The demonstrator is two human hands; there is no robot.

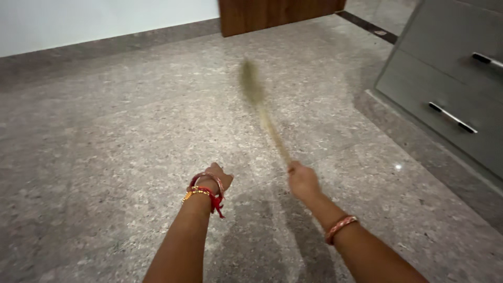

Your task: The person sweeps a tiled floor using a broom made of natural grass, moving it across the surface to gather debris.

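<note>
Person stands over a speckled grey floor (105,157), broom out in front, arms extended.

Left to right: the left hand (214,181) hangs free above the floor, bent down at the wrist, bangles and a red thread around it; fingers look curled in and hold nothing, though the back of the hand hides most of them. It sits apart from the broom, likely kept out of the way for balance. The right hand (302,180) has its fingers wrapped tight around the thin end of the broom (262,110); a one-handed grip at the very end gives the longest reach. The broom slants up and away to the left, its bushy head blurred, low over the floor. Far right, a grey drawer unit (450,78) stands well apart; wooden door (272,13) at the top.
</note>
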